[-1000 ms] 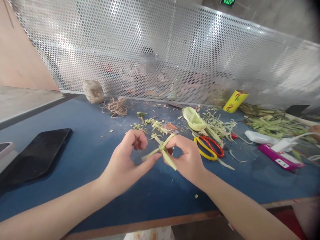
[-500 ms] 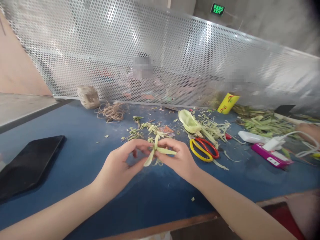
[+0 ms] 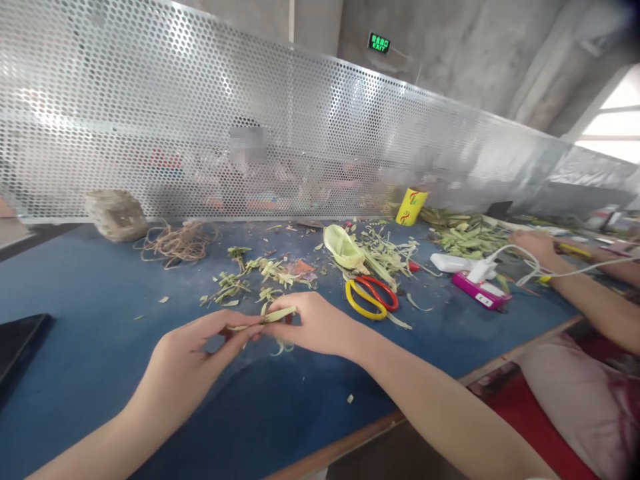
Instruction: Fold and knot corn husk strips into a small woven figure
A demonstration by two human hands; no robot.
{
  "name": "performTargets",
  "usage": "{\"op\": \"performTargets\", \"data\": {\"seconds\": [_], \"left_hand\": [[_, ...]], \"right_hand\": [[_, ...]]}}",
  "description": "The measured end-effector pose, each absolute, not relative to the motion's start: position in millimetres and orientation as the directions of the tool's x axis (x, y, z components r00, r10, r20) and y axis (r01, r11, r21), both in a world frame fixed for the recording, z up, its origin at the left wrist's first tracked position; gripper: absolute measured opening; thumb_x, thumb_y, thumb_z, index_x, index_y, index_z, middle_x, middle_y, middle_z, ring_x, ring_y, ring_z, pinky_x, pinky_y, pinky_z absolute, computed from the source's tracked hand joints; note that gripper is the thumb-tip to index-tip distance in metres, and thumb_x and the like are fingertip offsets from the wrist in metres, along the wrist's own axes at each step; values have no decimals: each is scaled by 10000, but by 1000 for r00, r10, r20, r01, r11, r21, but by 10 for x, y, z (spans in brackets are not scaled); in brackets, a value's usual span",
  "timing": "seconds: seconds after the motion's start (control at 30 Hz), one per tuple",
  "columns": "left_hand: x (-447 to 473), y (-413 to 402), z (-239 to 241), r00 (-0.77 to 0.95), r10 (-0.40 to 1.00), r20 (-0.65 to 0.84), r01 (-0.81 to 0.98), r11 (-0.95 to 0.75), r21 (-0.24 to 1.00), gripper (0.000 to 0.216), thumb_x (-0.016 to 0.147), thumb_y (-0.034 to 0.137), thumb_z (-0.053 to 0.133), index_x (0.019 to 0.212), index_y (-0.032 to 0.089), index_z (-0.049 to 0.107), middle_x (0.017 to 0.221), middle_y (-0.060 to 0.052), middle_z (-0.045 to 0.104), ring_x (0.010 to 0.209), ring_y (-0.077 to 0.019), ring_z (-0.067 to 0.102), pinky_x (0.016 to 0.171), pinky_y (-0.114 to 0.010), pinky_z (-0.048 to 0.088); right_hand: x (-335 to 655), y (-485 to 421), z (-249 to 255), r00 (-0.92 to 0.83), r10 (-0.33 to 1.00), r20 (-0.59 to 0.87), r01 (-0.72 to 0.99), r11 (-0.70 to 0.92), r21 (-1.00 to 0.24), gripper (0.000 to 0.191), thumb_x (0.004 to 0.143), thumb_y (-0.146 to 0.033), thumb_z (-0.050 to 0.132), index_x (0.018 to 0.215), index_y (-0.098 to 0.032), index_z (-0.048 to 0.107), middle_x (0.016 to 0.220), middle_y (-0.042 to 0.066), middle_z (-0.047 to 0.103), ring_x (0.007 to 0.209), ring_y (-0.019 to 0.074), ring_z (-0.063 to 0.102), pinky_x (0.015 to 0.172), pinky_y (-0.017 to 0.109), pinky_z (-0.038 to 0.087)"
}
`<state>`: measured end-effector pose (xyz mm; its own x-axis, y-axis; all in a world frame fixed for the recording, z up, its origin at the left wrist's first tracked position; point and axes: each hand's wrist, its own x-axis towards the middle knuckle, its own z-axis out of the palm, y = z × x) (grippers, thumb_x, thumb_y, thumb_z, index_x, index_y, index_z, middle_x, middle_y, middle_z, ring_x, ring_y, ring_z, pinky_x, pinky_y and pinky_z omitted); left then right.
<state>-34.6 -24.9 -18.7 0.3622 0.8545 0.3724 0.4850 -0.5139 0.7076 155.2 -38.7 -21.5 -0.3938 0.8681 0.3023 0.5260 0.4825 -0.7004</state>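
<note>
Between my two hands is a small piece woven or folded from pale green leaf strips (image 3: 279, 315), with a strip end pointing right and thin curled ends hanging below. My left hand (image 3: 197, 357) is closed, its thumb and fingertips pinching the strips from the left. From the right, my right hand (image 3: 313, 325) pinches the same piece, its fingertips meeting the left ones. Fingers cover much of the knot. Just beyond lie small folded leaf pieces (image 3: 273, 270). Right of my hands rest scissors (image 3: 367, 298) with one yellow and one red handle, beside a boat-shaped green husk (image 3: 343, 248).
A blue table (image 3: 220, 417) carries a twine tangle (image 3: 177, 243), a wrapped block (image 3: 117, 215), a black tablet-like device (image 3: 23, 347), shredded strips (image 3: 387, 253), a yellow roll (image 3: 411, 206) and a purple power strip (image 3: 480, 291). A perforated metal screen (image 3: 300, 133) stands behind. A co-worker's hand (image 3: 535, 245) is at right.
The view has swung right, showing more of the co-worker's arms. The leaf piece has been turned in my fingers: its spread strips now lie flatter, and my hands sit closer together.
</note>
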Motion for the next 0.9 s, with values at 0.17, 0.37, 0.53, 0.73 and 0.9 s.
{"op": "performTargets", "data": {"seconds": [0.17,0.37,0.53,0.73,0.9], "left_hand": [[-321,-249,-139,330,889,316,582,-455,673,225,665,449,612,753,268,712,767,-5,729,689,-227,654,555,-251,493],[-303,-255,-163,393,892,224,597,-433,676,288,705,459,533,872,284,688,856,18,726,780,-200,664,655,-233,517],[-339,-206,-246,431,871,236,603,-473,642,263,699,444,541,883,314,678,880,45,719,796,-189,661,611,-188,505],[-304,-265,-243,356,895,268,608,-440,661,231,699,478,554,828,328,673,863,73,712,798,-188,643,631,-201,482],[-296,-255,-283,369,904,218,591,-409,696,272,714,475,550,936,347,639,855,70,715,801,-179,647,613,-200,495]], "right_hand": [[1821,-259,-5,-117,948,298,849,250,-465,207,804,-392,504,844,-234,632,853,-16,659,768,92,589,679,180,438],[2582,-60,83,460,866,197,863,-384,-327,284,815,-282,541,1061,-140,550,1101,119,564,1014,235,525,841,396,423],[3083,62,-81,698,716,2,698,-679,-227,295,856,-287,491,1118,-150,500,1113,77,536,933,186,559,774,388,478],[3184,90,-149,710,699,84,687,-662,-299,297,856,-287,491,1119,-150,498,1114,78,535,932,186,559,773,387,479],[3215,-44,-49,702,641,312,699,-535,-474,226,846,-290,486,1006,-170,590,1059,69,593,984,221,544,845,432,419]]}}
